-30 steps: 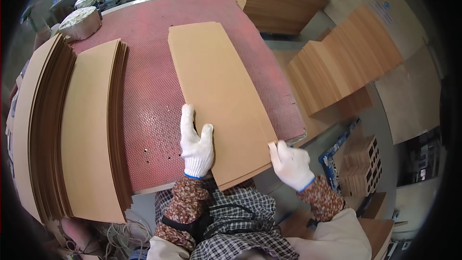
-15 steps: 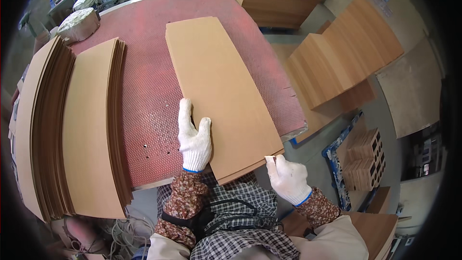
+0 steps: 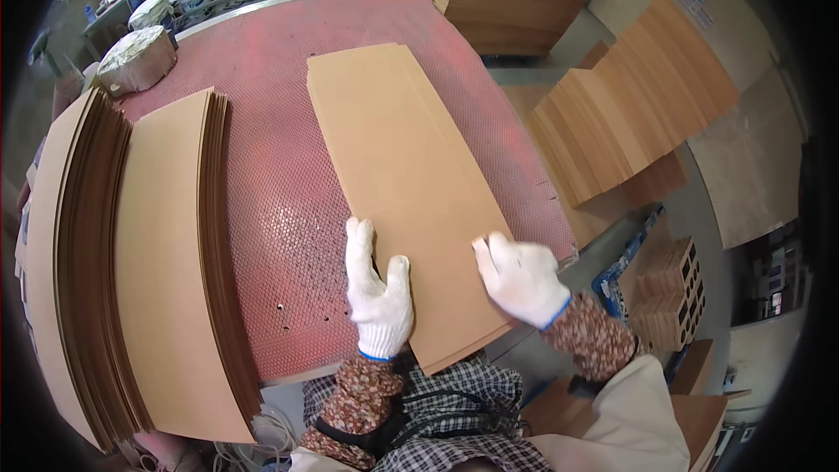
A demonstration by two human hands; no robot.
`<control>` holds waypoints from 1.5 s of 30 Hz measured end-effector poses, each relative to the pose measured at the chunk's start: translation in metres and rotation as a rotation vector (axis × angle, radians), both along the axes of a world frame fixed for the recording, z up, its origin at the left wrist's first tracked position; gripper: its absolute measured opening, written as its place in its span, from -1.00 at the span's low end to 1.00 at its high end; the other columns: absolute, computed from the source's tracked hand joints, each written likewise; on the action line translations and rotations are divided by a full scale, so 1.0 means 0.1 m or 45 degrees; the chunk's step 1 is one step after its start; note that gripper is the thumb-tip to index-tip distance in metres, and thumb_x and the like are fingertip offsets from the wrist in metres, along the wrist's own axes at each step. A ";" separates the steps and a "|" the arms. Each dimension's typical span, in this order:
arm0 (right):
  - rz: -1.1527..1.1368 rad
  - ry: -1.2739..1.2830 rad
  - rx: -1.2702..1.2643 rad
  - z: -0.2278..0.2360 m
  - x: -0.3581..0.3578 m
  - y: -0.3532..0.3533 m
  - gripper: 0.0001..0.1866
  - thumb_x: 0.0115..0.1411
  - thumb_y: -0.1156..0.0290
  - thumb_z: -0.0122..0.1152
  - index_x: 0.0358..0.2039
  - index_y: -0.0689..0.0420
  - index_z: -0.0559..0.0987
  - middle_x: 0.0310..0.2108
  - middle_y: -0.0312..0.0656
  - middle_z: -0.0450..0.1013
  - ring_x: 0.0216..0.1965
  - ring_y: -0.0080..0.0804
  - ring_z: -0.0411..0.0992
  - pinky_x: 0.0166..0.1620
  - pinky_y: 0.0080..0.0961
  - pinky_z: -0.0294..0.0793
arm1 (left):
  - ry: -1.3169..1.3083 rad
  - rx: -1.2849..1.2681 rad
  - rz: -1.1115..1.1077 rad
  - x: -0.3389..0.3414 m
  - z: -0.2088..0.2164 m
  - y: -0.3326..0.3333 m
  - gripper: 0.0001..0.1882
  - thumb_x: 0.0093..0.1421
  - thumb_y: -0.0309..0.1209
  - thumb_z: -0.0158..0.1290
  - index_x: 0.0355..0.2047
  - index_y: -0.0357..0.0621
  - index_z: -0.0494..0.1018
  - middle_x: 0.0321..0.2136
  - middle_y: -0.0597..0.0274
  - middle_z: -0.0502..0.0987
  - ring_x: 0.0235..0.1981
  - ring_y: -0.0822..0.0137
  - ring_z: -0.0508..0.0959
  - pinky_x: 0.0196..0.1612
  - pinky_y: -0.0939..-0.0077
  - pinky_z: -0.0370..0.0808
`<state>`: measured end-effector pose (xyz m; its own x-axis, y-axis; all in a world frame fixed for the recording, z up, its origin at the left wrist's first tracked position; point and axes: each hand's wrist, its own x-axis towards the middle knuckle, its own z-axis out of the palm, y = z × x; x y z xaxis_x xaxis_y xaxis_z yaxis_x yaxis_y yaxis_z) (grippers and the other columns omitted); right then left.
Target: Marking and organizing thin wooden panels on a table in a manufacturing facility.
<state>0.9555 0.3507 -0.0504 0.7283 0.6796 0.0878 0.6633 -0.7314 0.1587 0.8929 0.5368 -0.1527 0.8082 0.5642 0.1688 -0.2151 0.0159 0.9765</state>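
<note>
Thin tan boards (image 3: 411, 175) lie in a low, slightly misaligned stack on a red mesh-patterned table top (image 3: 284, 210); their near end sticks out over the table's front edge. My left hand (image 3: 377, 293), in a white knit glove, rests along the stack's left edge near this end. Its thumb and forefinger are apart. Over the top board near its right edge is my right hand (image 3: 524, 280), gloved the same way, with its fingers pinched together. Whatever may be between these fingertips is too small to make out.
Two tall stacks of similar boards, a nearer stack (image 3: 166, 262) and an outer stack (image 3: 57, 271), stand at the left. A round wrapped roll (image 3: 137, 61) sits at the table's far left corner. Brown panel piles (image 3: 634, 109) and a blue pallet (image 3: 612, 284) are to the right.
My right hand has moved up and left from the stack's near right corner onto the top board. The view has shifted, and the boards now appear lower in it.
</note>
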 end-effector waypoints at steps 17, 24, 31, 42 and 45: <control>-0.338 0.216 0.104 0.09 3.16 1.98 -0.47 0.47 0.07 -0.13 0.12 0.18 0.63 0.12 0.10 0.60 0.16 0.21 0.56 0.21 0.09 0.53 | 0.010 0.160 0.078 -0.06 0.07 -0.06 -0.24 0.10 -0.78 0.19 0.36 -0.46 0.31 0.44 -0.46 0.22 0.48 -0.30 0.26 0.51 -0.02 0.22; -0.040 0.127 -0.211 0.00 3.73 2.24 -0.56 0.44 0.26 -0.09 0.09 0.14 0.69 0.15 0.07 0.60 0.19 0.11 0.57 0.17 0.09 0.58 | 0.063 0.198 0.116 -0.09 0.09 -0.07 -0.29 0.08 -0.74 0.23 0.29 -0.47 0.37 0.39 -0.47 0.30 0.42 -0.33 0.35 0.45 0.01 0.34; -0.342 0.181 0.111 0.02 3.09 2.08 -0.55 0.44 0.20 -0.10 0.04 0.13 0.71 0.09 0.13 0.62 0.12 0.15 0.60 0.15 0.11 0.58 | 0.028 0.104 0.021 -0.08 0.00 -0.04 -0.25 0.17 -0.82 0.07 0.41 -0.48 0.21 0.49 -0.46 0.11 0.54 -0.23 0.15 0.55 0.01 0.16; -0.364 0.167 0.039 -0.15 1.16 0.68 -0.58 0.54 0.07 -0.17 -0.13 0.07 0.59 -0.23 0.02 0.68 -0.22 0.13 0.67 -0.17 0.17 0.62 | -0.014 -0.002 -0.017 0.05 -0.08 -0.04 -0.23 0.27 -0.75 -0.01 0.49 -0.48 0.05 0.51 -0.24 0.14 0.55 -0.02 0.15 0.58 0.17 0.06; -0.194 0.075 -0.035 -0.20 0.58 0.22 -0.72 0.50 0.19 -0.06 -0.09 0.05 0.57 -0.43 -0.09 0.55 -0.42 -0.07 0.65 -0.46 -0.02 0.57 | -0.059 -0.017 -0.022 0.10 -0.09 -0.04 -0.23 0.27 -0.73 -0.01 0.49 -0.47 0.05 0.50 -0.23 0.15 0.54 -0.02 0.16 0.58 0.20 0.06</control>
<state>1.0131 0.3728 -0.0709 0.8264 0.5625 0.0252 0.5539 -0.8201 0.1439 0.9028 0.5325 -0.1614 0.8093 0.5525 0.1992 -0.2600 0.0328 0.9651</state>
